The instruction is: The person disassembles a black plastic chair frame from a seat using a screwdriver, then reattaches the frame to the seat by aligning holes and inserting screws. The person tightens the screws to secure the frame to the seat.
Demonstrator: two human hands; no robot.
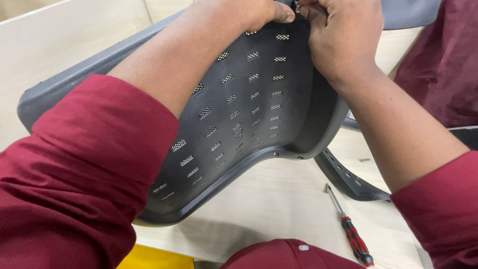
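Leaning over a pale wood-grain table [279, 199], the person has both hands at the top edge of a large dark grey plastic chair-back panel [249, 114] pierced with rows of small rectangular mesh-filled slots. The panel lies tilted across the table, its curved rim towards the person. The left hand [249, 12] grips that far edge, thumb pressed flat against the panel. The right hand [343, 35] is curled just beside it, fingertips bunched together on something small at the rim; what they pinch I cannot tell. Both forearms come out of rolled maroon sleeves [84, 169]. On the table to the right lies a screwdriver with a red and black handle [351, 231], near a curved black plastic strip with holes [346, 177].
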